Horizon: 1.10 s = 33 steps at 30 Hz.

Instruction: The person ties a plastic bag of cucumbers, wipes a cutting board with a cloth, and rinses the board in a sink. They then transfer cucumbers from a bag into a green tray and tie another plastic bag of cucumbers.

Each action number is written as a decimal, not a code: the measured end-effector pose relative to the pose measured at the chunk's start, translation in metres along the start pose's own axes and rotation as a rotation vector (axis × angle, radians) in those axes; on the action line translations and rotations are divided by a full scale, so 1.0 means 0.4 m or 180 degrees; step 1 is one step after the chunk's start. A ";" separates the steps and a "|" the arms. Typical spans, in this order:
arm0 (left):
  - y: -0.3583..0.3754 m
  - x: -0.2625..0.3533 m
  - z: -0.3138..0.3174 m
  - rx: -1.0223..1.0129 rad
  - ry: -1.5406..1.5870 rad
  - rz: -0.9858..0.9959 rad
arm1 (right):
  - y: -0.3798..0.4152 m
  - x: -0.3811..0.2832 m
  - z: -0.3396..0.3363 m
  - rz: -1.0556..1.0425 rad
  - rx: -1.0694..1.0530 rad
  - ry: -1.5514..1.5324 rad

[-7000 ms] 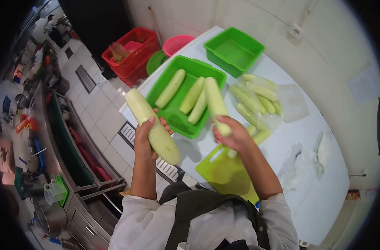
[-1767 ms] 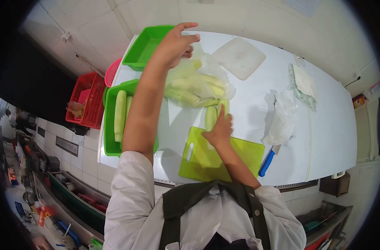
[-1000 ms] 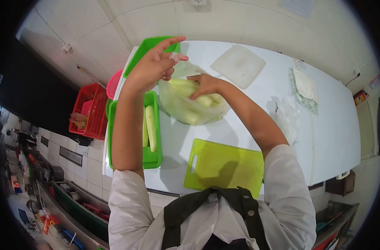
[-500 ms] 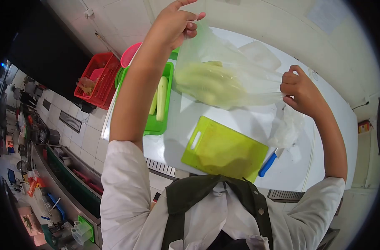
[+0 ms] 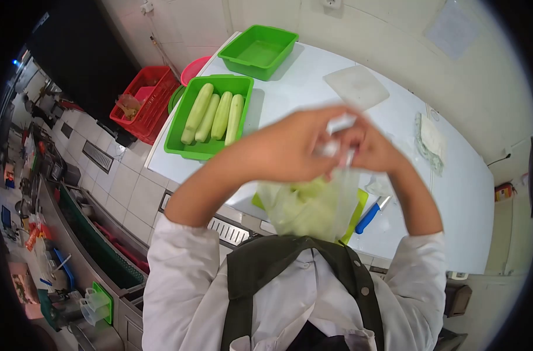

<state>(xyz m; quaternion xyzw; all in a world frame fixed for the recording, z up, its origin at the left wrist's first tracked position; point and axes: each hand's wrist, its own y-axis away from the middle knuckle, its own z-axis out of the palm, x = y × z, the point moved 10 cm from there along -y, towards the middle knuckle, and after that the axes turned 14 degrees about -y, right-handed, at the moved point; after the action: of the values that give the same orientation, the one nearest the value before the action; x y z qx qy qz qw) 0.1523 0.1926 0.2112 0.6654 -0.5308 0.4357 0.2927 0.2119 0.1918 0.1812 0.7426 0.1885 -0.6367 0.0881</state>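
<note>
A clear plastic bag [image 5: 307,207] with pale green contents hangs close in front of my body, over the lime-green cutting board [image 5: 360,212]. My left hand [image 5: 304,146] and my right hand [image 5: 372,146] come together at the top of the bag, with their fingers closed around its gathered mouth. Motion blurs the fingertips, and part of the bag's neck is hidden by the hands. Just right of the board lies a knife [image 5: 368,218] with a blue handle.
Several peeled, cucumber-like vegetables [image 5: 221,116] lie in a green tray [image 5: 179,137]. Behind it stands another green tray [image 5: 258,50]. A translucent sheet [image 5: 357,86] and a folded cloth [image 5: 431,140] rest on the white table [image 5: 462,216]. Red crates [image 5: 141,108] stand left of the table.
Both hands have moved inward and down from the bag's spread ends to meet at its mouth. The bag has come from the table's back to over the board, uncovering the rear tray.
</note>
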 end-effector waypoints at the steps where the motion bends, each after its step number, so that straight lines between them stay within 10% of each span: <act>1: 0.030 -0.011 -0.006 0.0080 -0.0378 0.0272 | 0.028 -0.005 0.046 -0.0049 -0.0227 0.0288; 9: 0.089 -0.229 0.217 0.0630 -0.0713 0.1482 | 0.084 -0.081 0.155 -0.0400 -0.0773 0.0647; 14: 0.079 -0.429 0.175 0.2185 0.2193 0.0205 | 0.181 -0.043 0.020 -0.0834 0.0272 0.0472; 23: 0.136 -0.396 0.169 0.2795 0.2373 -0.0285 | 0.266 0.287 0.157 -0.0192 0.1123 0.1444; 27: 0.113 -0.398 0.178 0.2372 0.2236 -0.0475 | 0.241 0.353 0.109 -0.0455 0.2352 -0.2192; 30: 0.106 -0.427 0.207 0.2138 0.1886 -0.0271 | 0.222 0.444 0.071 -0.1380 0.2022 -0.4378; 33: 0.085 -0.445 0.277 0.1093 0.2407 0.0155 | 0.177 0.467 0.107 -0.0863 0.1085 -0.4945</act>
<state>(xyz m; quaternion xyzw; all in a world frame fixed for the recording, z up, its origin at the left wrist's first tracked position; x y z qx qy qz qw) 0.1393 0.1694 0.0004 0.4848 -0.3211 0.7384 0.3414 0.2227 0.1426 -0.0169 0.0617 0.0621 -0.9962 0.0015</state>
